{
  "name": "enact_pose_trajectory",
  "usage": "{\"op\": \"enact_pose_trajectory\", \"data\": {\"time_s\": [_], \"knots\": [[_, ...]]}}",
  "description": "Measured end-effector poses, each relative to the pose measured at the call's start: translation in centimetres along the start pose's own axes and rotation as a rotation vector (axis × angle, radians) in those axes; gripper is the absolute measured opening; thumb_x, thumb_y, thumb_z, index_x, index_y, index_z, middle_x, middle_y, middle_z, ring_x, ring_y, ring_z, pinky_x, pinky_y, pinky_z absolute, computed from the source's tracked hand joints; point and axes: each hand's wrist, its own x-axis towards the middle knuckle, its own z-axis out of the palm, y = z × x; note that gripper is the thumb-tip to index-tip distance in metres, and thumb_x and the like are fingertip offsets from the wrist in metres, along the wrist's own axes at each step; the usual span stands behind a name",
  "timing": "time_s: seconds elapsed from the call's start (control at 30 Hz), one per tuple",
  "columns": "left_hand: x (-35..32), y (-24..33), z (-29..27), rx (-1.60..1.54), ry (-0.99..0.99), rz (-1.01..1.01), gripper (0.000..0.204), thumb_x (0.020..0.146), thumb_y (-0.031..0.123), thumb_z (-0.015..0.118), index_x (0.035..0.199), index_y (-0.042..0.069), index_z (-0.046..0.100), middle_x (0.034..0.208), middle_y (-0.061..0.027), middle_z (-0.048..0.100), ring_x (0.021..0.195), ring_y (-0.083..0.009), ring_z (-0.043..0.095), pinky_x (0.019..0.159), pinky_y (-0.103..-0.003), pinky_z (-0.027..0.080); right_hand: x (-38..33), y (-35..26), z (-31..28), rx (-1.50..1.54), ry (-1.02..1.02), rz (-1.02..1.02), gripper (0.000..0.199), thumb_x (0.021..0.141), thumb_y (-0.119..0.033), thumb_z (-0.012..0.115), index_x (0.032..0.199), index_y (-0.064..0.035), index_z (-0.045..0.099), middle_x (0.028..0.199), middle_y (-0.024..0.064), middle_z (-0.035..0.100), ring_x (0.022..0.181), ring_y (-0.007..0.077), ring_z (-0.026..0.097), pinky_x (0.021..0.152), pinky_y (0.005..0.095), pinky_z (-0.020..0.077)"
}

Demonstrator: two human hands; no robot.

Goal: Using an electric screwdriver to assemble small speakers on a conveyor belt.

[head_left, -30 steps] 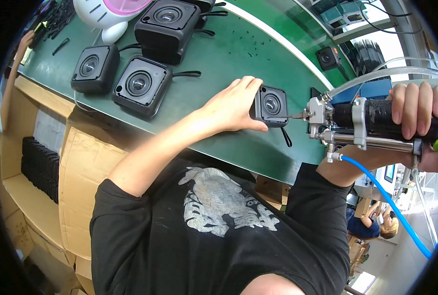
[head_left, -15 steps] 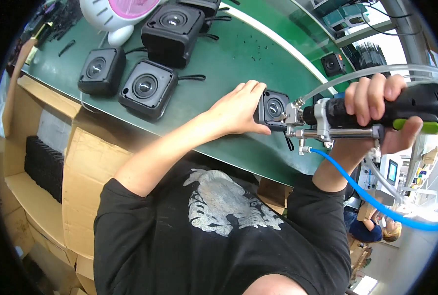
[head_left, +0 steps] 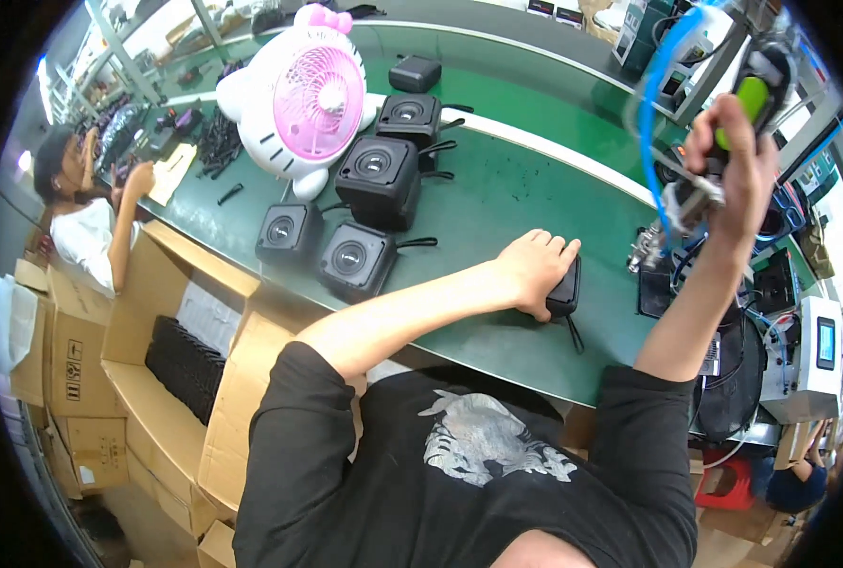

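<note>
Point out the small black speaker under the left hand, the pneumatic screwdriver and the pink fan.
small black speaker [head_left: 565, 292], head view, on its dark side face beside the fingers.
pneumatic screwdriver [head_left: 751, 95], head view, on its green grip above the right hand.
pink fan [head_left: 322, 95], head view, on its round pink grille.

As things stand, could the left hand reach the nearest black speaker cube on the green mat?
Probably yes: the left hand rests on a small black box, and bare green mat lies between it and the nearest speaker cube.

table [head_left: 525, 204]: green with a white stripe
speakers [head_left: 377, 182]: black
fan [head_left: 300, 101]: white, pink grille and bow
hose [head_left: 658, 85]: blue
tool grip [head_left: 752, 97]: bright green
boxes [head_left: 241, 379]: brown cardboard
</note>
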Motion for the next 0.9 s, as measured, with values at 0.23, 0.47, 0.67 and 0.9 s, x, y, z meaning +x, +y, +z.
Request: {"op": "enact_pose_trajectory", "data": {"time_s": [0.23,0.47,0.67,0.9], "knots": [[9.9,-8.2,-2.7,0.160,0.255,-0.004,0.104,0.052,0.035,0.084,0.131,-0.014,0.037,0.117,-0.0269,0.053,0.112,-0.0403,0.050,0.102,-0.042,0.043,-0.7,4.3,-1.7,0.200,0.067,0.022,0.037,0.085,-0.035,0.077,0.081,-0.0020,0.060,0.063,0.0014,0.057,0.050,0.0074,0.053,0.047,0.0215,0.0391],[24.3,-16.8,-1.3,-0.300,0.476,-0.439,0.118,0.051,0.042,0.089,0.140,-0.005,0.029,0.134,-0.0288,0.045,0.127,-0.0427,0.045,0.109,-0.046,0.039,-0.8,3.5,-0.9,0.214,0.038,-0.126,0.034,0.085,-0.029,0.078,0.091,-0.0004,0.061,0.069,0.0001,0.059,0.055,0.0065,0.052,0.050,0.0213,0.0397],[23.9,-20.5,1.1,-0.413,0.395,-0.582,0.140,0.050,0.049,0.092,0.148,-0.007,0.009,0.147,-0.0302,0.033,0.137,-0.0405,0.037,0.114,-0.043,0.035,-0.7,2.9,-0.4,0.266,-0.002,-0.207,0.030,0.083,-0.023,0.080,0.091,-0.0015,0.061,0.071,-0.0016,0.059,0.056,0.0051,0.051,0.050,0.0199,0.0365],[12.1,-12.8,-6.0,0.350,0.319,0.060,0.076,0.070,0.044,0.079,0.123,-0.003,0.054,0.119,-0.0203,0.058,0.116,-0.0375,0.053,0.108,-0.049,0.036,-1.5,3.1,-2.1,0.179,-0.048,-0.041,0.036,0.089,-0.031,0.073,0.094,0.0016,0.059,0.067,0.0018,0.054,0.052,0.0079,0.050,0.048,0.0211,0.0369]]}}
